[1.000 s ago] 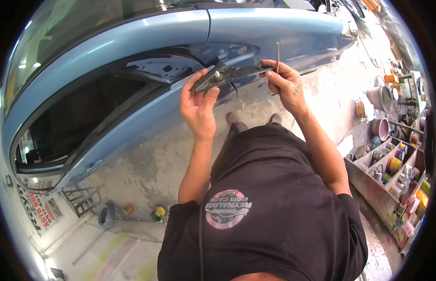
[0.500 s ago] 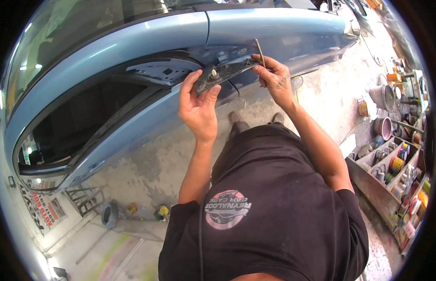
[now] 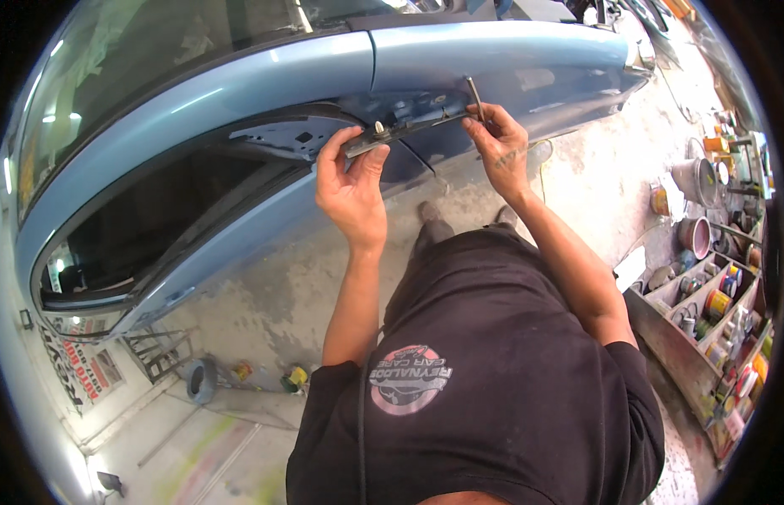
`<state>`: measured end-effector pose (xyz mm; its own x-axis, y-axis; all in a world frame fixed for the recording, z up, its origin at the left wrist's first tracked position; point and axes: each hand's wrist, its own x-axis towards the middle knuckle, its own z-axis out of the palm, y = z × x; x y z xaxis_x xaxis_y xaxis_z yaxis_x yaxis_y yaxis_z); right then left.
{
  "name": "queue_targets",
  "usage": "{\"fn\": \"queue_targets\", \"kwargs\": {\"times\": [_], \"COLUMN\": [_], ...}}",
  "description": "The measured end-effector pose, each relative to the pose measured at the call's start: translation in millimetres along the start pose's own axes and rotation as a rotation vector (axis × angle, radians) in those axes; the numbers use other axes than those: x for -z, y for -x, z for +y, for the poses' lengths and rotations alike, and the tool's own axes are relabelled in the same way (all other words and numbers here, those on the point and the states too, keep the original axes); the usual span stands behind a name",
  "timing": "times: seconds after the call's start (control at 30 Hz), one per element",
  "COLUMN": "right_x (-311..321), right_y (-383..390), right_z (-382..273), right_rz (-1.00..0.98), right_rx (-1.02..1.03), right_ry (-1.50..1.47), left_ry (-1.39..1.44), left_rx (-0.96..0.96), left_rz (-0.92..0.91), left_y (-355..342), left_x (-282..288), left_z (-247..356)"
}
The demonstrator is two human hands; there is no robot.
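Note:
A narrow, dark trim piece (image 3: 417, 128) is held up between my two hands, in front of the car's door and fender. My left hand (image 3: 354, 189) grips its left end with thumb below and fingers behind. A pale clip (image 3: 378, 128) sticks up from the trim near those fingers. My right hand (image 3: 501, 151) is closed at the other end, with a thin metal rod (image 3: 473, 91) rising from between its fingers. The rod's lower end is hidden in that hand. Behind the trim is the blue car (image 3: 501, 63), its door window frame (image 3: 299, 135) showing a bare inner corner.
To the right, a wooden shelf box (image 3: 678, 337) holds several cans and bottles, with buckets (image 3: 695, 181) beyond it. A tyre-like ring (image 3: 201, 380) and a folding metal stand (image 3: 156, 353) are on the floor at the lower left.
The trim piece has tilted so that it shows more edge-on, its clip upright. Both hands keep their hold; the right hand and rod have shifted slightly right.

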<state>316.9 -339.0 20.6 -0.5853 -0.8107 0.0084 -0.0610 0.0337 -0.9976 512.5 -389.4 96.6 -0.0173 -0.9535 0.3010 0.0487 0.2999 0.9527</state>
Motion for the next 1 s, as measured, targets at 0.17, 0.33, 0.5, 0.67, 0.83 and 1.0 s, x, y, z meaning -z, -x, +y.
{"fn": "queue_targets", "kwargs": {"times": [0.17, 0.33, 0.5, 0.67, 0.83, 1.0], "right_x": [-3, -6, -4, -5, -7, -8], "right_y": [-1, -4, -6, -9, -9, -11], "right_z": [3, 2, -2, -6, -11, -13], "right_rz": [0.018, 0.038, 0.062, 0.083, 0.069, 0.061], "right_rx": [0.011, 0.067, 0.171, 0.238, 0.232, 0.247], "right_ry": [-0.084, -0.046, 0.142, 0.198, 0.230, 0.252], "left_ry": [-0.070, -0.138, -0.189, -0.148, -0.202, -0.230], "left_rx": [0.025, -0.003, -0.017, -0.055, -0.078, -0.088], "left_rz": [-0.016, 0.024, 0.049, 0.080, 0.083, 0.089], "left_y": [-10, -16, -17, -15, -15, -15], "left_x": [-2, -6, -10, -16, -12, -12], "left_z": [4, 2, 0, -1, -6, -9]}}
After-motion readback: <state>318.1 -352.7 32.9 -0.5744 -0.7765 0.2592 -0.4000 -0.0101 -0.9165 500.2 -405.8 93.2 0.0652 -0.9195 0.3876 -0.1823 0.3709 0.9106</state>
